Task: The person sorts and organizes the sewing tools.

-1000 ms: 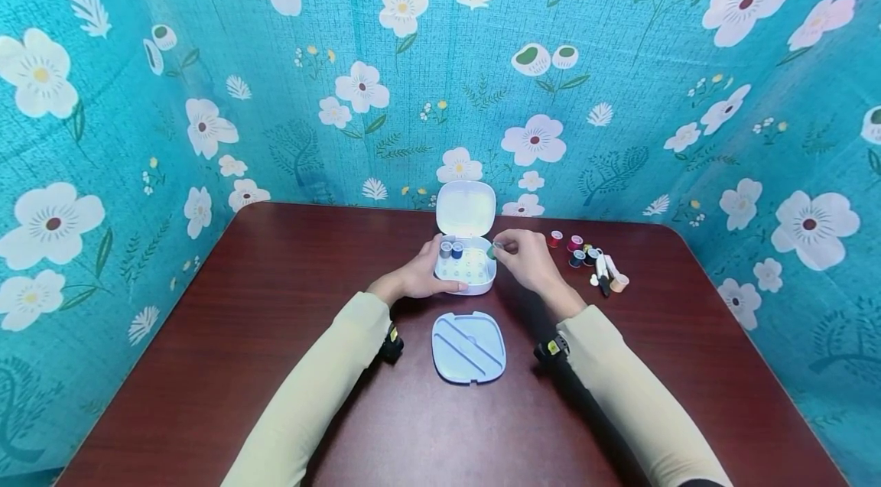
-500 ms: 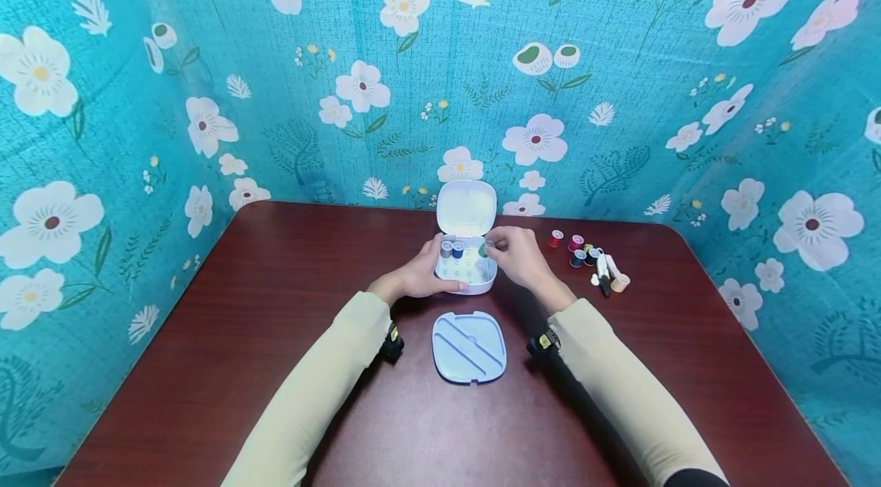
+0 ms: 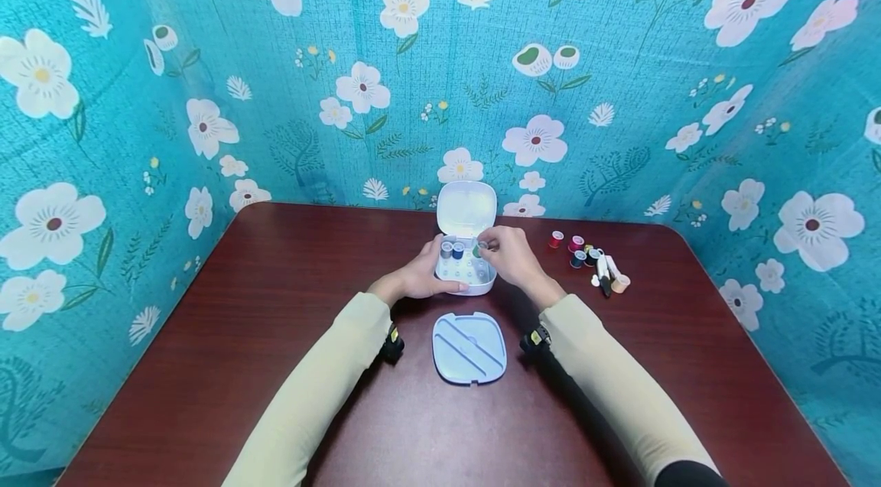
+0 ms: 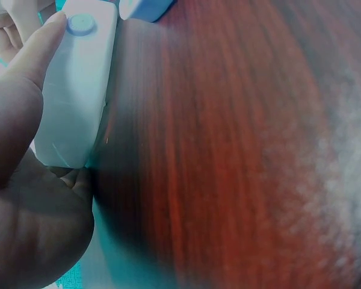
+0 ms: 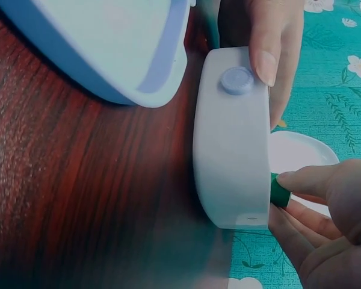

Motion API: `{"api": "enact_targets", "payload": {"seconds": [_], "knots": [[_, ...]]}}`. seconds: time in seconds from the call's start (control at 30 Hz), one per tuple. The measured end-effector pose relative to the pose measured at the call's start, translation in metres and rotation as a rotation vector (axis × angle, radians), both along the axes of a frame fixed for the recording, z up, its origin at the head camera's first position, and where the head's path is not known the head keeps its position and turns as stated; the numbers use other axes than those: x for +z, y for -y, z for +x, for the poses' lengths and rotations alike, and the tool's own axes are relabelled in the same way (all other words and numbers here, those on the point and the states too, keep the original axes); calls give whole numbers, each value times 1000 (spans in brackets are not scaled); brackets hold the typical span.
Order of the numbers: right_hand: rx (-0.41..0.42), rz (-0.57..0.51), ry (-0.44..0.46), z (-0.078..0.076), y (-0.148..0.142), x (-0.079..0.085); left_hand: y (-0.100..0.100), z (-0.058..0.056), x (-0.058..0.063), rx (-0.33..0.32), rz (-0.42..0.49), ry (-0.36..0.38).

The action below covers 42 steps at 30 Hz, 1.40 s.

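A white sewing box (image 3: 475,290) stands on the table with its lid (image 3: 466,208) raised at the back. Small pegs dot its inside, where a grey thread spool (image 3: 447,249) and a dark blue thread spool (image 3: 458,251) stand side by side at the back left. My left hand (image 3: 421,273) grips the box's left side, its thumb along the front wall near the round button (image 4: 81,24). Between thumb and fingers, my right hand (image 3: 512,253) pinches a green thread spool (image 5: 279,191) over the back right of the box. The spool's lower end is hidden by the box wall.
A light blue tray (image 3: 470,348) with diagonal ridges lies in front of the box. To the right are a red spool (image 3: 555,239), a magenta spool (image 3: 575,243), several darker spools, a peach spool (image 3: 620,284) and small white and black tools. A floral curtain (image 3: 406,112) surrounds the table.
My right hand has moved a little left with the green spool, from the box's right edge to over its back row. The left hand keeps its grip on the box.
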State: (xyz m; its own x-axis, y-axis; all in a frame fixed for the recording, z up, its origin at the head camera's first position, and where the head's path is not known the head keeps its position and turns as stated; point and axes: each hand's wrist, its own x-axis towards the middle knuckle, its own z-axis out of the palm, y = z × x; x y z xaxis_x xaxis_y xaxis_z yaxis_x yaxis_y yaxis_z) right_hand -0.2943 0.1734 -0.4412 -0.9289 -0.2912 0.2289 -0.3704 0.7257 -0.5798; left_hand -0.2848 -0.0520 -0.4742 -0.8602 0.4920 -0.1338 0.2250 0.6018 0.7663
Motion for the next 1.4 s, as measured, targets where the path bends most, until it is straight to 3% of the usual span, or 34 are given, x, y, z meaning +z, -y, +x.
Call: {"api": "enact_targets", "payload": {"seconds": [0.63, 1.4], "knots": [[34, 156, -17, -9, 12, -9, 0, 1, -2, -3, 1, 4], [45, 244, -84, -13, 20, -14, -1, 1, 0, -14, 25, -24]]}}
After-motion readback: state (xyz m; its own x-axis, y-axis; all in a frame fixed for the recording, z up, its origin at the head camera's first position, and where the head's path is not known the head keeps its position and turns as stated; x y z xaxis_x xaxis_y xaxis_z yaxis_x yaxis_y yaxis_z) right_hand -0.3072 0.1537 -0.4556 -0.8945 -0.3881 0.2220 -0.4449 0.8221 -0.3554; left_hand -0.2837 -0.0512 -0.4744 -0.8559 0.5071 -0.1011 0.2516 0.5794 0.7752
